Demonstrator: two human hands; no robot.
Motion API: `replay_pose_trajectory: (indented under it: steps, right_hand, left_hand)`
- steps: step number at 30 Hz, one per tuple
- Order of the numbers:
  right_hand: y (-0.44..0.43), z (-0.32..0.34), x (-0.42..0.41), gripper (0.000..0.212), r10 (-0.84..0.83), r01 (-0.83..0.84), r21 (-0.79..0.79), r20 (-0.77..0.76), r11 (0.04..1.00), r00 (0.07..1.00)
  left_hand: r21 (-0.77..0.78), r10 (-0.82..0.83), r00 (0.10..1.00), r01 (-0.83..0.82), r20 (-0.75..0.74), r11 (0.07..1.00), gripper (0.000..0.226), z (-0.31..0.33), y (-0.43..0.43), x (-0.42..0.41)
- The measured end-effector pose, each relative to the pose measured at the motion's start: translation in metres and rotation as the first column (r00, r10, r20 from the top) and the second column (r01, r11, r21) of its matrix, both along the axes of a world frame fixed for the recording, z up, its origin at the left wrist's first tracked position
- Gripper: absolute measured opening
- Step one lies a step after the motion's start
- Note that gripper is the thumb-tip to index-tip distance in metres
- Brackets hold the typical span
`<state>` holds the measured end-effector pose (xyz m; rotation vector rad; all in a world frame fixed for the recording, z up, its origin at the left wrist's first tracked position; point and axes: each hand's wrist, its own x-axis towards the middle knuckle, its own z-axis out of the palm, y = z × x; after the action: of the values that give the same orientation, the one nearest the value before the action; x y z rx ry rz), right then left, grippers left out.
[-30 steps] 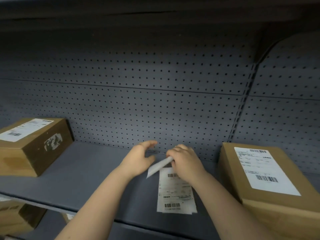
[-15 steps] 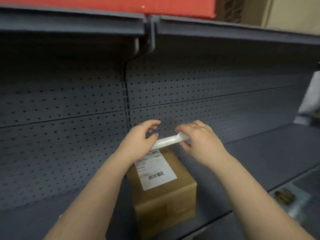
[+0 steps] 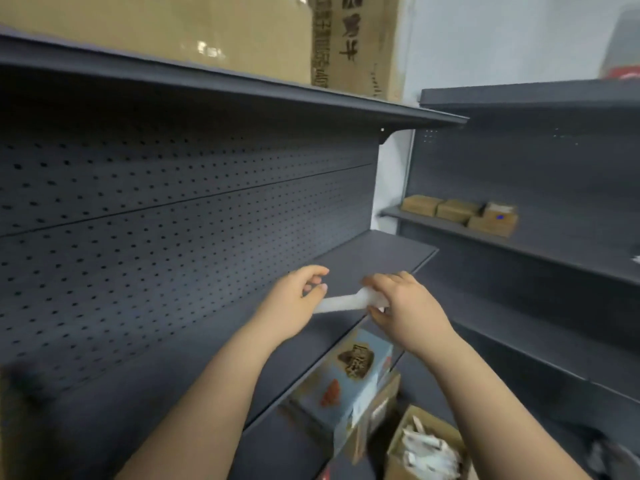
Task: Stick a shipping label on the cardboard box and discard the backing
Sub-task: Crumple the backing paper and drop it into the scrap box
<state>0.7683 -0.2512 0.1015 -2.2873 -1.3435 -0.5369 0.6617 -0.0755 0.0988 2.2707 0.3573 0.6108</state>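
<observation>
A crumpled white strip of label backing (image 3: 341,302) stretches between both hands above the grey shelf (image 3: 377,252). My left hand (image 3: 294,299) pinches its left end and my right hand (image 3: 405,306) closes around its right end. Low at the right, an open cardboard box (image 3: 427,445) on the floor holds several crumpled white paper scraps. The labelled cardboard boxes seen a moment ago are out of view.
A grey pegboard wall (image 3: 173,237) backs the shelf. A blue printed carton (image 3: 346,379) sits on a lower shelf under my hands. Three small brown boxes (image 3: 460,214) stand on a far shelf at the right. A large carton (image 3: 242,32) tops the upper shelf.
My view has swung right, away from the labelled boxes and the label stack. Both hands keep hold of the white backing, now more bunched, and the scrap box has come into sight.
</observation>
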Motion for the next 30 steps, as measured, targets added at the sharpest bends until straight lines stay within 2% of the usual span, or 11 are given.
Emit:
replay_pose_trajectory:
  steps: [8,16,23,30]
  right_hand:
    - [-0.09,-0.048,0.125,0.043,-0.163,0.163,-0.007,-0.114,0.987,0.98]
    - [-0.122,-0.11,0.222,0.049,-0.32,0.327,-0.01,-0.238,0.945,0.917]
    - [-0.137,-0.197,0.289,0.051,-0.487,0.521,-0.037,-0.416,0.853,0.768]
    - [-0.145,-0.292,0.332,0.054,-0.529,0.568,-0.115,-0.547,0.815,0.649]
  left_hand:
    - [-0.077,-0.168,0.981,0.16,-0.097,0.984,0.031,-0.051,-0.071,0.155]
    - [-0.166,-0.314,0.936,0.288,-0.161,0.943,0.036,-0.111,-0.093,0.281]
    - [-0.233,-0.439,0.859,0.385,-0.262,0.893,0.038,-0.189,-0.102,0.389]
    - [-0.309,-0.448,0.832,0.354,-0.328,0.883,0.039,-0.276,-0.108,0.442]
